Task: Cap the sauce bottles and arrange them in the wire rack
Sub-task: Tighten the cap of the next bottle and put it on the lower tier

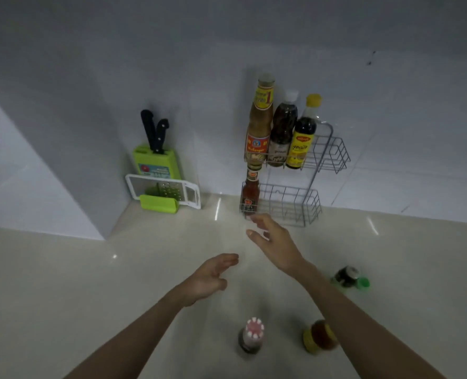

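A two-tier wire rack (333, 154) stands against the wall. Its upper tier holds three capped bottles: a tall brown sauce bottle (259, 124), a dark bottle with a white cap (283, 132) and a dark yellow-capped bottle (303, 135). A red sauce bottle (250, 192) stands at the left of the lower tier. My right hand (273, 239) is open just in front of that bottle, apart from it. My left hand (210, 277) hovers open over the counter. Near me stand a pink-capped bottle (251, 337), a yellow-labelled bottle (319, 336) and a green-capped dark bottle (350, 277).
A green knife block with two black-handled knives (156, 157) and a white grater in a green stand (164, 192) sit in the back-left corner. The beige counter (90, 269) meets a white wall behind the rack.
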Motion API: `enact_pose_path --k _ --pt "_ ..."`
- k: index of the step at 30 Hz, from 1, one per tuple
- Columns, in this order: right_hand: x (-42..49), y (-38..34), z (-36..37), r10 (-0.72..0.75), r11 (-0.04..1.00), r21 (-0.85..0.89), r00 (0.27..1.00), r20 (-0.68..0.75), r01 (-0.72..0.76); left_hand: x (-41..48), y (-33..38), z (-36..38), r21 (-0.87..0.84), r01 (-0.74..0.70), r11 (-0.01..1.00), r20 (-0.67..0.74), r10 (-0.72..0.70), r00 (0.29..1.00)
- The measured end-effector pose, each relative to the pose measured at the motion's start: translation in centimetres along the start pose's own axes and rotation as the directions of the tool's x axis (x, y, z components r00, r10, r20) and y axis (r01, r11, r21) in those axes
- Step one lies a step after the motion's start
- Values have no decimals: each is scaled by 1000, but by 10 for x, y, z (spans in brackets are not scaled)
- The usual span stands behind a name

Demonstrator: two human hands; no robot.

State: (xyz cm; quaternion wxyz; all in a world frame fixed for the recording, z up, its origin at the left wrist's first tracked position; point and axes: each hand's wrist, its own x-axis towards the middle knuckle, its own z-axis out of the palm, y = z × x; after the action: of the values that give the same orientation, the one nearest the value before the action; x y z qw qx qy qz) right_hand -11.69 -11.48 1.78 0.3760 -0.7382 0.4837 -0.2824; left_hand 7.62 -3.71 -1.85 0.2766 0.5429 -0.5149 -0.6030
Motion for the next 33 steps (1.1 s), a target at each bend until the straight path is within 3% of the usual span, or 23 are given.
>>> enact_pose_path --k 4,6,10,14,16,20,23,25,27,30,33 --pt "-59 -17 7 -132 987 -66 976 173 145 -51 -25 26 213 -33 977 252 -22 967" --pt "-82 -24 5 -181 976 -82 958 223 204 -61 -35 41 290 -62 955 301 -30 953" --pt "-112 -29 0 -276 917 -206 916 290 341 -68 -47 70 305 -50 951 182 -7 983" --pt "-125 -28 -4 -368 723 -472 859 356 505 -73 -47 86 176 -72 982 95 56 994" --pt "-127 -29 -6 -364 706 -501 863 349 500 -75 -43 90 137 -90 987 46 84 995" --pt "-116 -45 -23 -309 812 -404 898 314 421 -69 -28 87 2 -126 992 1 126 992" --pt "-96 -70 -54 -233 945 -160 932 278 284 -64 4 78 -189 -164 968 -36 160 986" --pt "-83 -93 -77 -195 977 -6 909 369 212 -60 28 69 -292 -139 946 58 163 985" --pt "-72 -113 -97 -190 979 32 856 481 199 -60 49 60 -375 -72 924 239 172 956" --pt "-60 -134 -117 -209 975 56 796 568 215 -61 72 54 -513 4 858 458 270 847" --pt "-55 -142 -125 -243 969 115 768 593 218 -63 83 54 -577 74 814 573 338 747"
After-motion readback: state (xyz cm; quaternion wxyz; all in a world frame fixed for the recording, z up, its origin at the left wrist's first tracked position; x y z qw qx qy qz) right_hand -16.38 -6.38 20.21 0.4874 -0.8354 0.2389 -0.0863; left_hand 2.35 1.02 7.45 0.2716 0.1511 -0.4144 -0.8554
